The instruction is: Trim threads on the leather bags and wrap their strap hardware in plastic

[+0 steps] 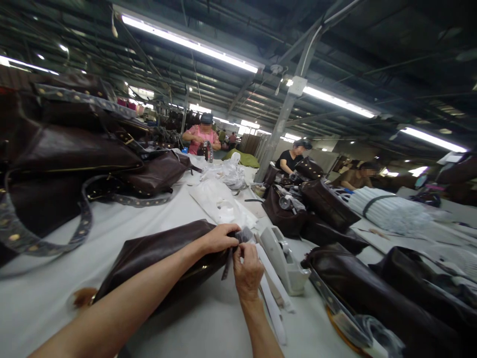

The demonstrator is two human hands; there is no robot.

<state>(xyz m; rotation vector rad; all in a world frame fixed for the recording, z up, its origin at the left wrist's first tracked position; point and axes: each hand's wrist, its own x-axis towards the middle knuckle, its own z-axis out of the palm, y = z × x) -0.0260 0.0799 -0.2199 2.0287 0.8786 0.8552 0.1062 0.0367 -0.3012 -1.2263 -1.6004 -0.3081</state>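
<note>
A dark brown leather handbag with a gold zip lies on its side on the white-covered table. At the bag's right end, my left hand is closed around a bit of clear plastic wrap. Close beside it, my right hand is pinched at the same spot; whatever its fingertips hold is too small to make out. A short dark strap end hangs down between the hands. Right of my right hand stands a pale grey tape dispenser, with white strips lying against its near side.
Brown leather bags with studded, plastic-wrapped straps are piled at the left. More brown bags lie at the right. Crumpled clear plastic and white sheets are beyond my hands. Several co-workers sit at the far side.
</note>
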